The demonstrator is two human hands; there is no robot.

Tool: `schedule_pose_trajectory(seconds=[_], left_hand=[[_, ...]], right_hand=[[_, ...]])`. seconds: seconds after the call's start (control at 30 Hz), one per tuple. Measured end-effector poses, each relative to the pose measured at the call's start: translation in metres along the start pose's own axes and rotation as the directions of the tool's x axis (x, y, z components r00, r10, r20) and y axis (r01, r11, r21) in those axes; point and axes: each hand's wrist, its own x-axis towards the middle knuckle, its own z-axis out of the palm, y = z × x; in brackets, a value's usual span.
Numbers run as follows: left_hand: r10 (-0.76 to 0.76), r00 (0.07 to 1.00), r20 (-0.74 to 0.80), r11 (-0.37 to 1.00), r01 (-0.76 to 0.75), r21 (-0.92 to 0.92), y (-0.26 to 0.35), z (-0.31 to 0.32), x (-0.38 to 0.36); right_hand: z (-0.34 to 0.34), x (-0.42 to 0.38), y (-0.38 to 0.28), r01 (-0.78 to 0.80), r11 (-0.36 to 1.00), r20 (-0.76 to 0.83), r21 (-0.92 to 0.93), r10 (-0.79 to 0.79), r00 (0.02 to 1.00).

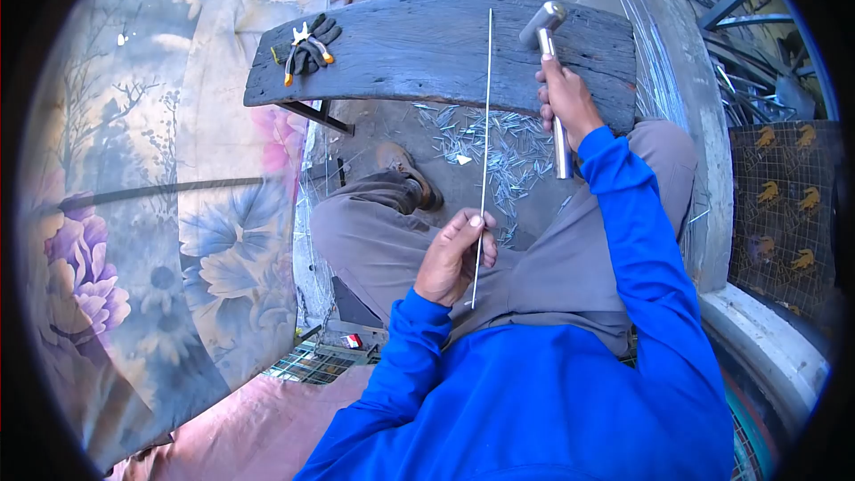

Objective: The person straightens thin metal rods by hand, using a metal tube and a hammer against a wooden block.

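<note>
My left hand (456, 258) pinches a thin metal rod (487, 116) between thumb and fingers, close to its lower end. The rod points away from me, its far part overlapping the dark wooden bench (410, 44) in this view. In my right hand (565, 93) is a metal hammer (545, 25), gripped around the handle with the head up over the right part of the bench. The handle's lower end sticks out below my fist.
Pliers (309, 43) with orange-tipped handles lie on dark gloves (322, 29) at the bench's left. Cut metal pieces (508, 156) litter the floor beneath. Long thin rods (655, 62) lean at the right. A flowered cloth (187, 205) hangs at the left.
</note>
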Motion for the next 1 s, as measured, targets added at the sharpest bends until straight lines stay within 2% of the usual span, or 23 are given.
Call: schedule_pose_trajectory(seconds=[0.03, 0.1, 0.2, 0.23, 0.4, 0.53, 0.67, 0.73, 0.93, 0.97, 1.0], left_hand=[[0.001, 1.000, 0.026, 0.997, 0.001, -0.075, 0.016, 0.015, -0.004], [0.063, 0.991, 0.120, 0.981, -0.039, -0.188, 0.045, 0.040, -0.004], [0.104, 0.983, 0.149, 0.964, -0.063, -0.259, 0.078, 0.078, 0.001], [0.122, 0.974, 0.190, 0.947, -0.057, -0.317, 0.087, 0.088, 0.004], [0.181, 0.944, 0.277, 0.928, -0.070, -0.365, 0.104, 0.118, 0.023], [0.186, 0.933, 0.308, 0.934, -0.070, -0.351, 0.104, 0.127, 0.028], [0.163, 0.940, 0.301, 0.933, -0.048, -0.356, 0.103, 0.130, 0.027], [0.161, 0.935, 0.315, 0.923, -0.029, -0.384, 0.103, 0.130, 0.027], [0.139, 0.934, 0.329, 0.934, -0.013, -0.356, 0.100, 0.116, 0.025], [0.142, 0.934, 0.328, 0.933, -0.015, -0.361, 0.096, 0.108, 0.024], [0.080, 0.935, 0.346, 0.959, 0.023, -0.283, 0.089, 0.096, 0.022]], right_hand=[[-0.002, 0.002, 0.000, 0.001, 1.000, -0.004, 0.002, -0.001, 1.000], [-0.006, 0.005, 0.000, -0.060, 0.985, 0.038, 0.165, 0.054, 0.998], [-0.008, 0.000, -0.005, -0.077, 0.978, 0.053, 0.194, 0.068, 0.996], [-0.009, 0.000, -0.004, -0.076, 0.978, 0.048, 0.196, 0.067, 0.997], [-0.009, 0.002, 0.003, -0.019, 0.995, 0.033, 0.093, 0.017, 0.999], [-0.009, 0.004, 0.007, 0.057, 0.998, 0.029, -0.024, -0.056, 0.998], [-0.005, 0.005, 0.010, 0.107, 0.994, 0.034, -0.020, -0.106, 0.994], [-0.003, 0.006, 0.010, 0.153, 0.983, 0.051, -0.103, -0.149, 0.988], [0.005, 0.001, 0.010, 0.201, 0.966, 0.035, -0.161, -0.198, 0.980], [0.005, 0.001, 0.009, 0.201, 0.966, 0.039, -0.165, -0.198, 0.980], [0.004, 0.002, 0.009, 0.116, 0.983, 0.059, -0.139, -0.109, 0.992]])
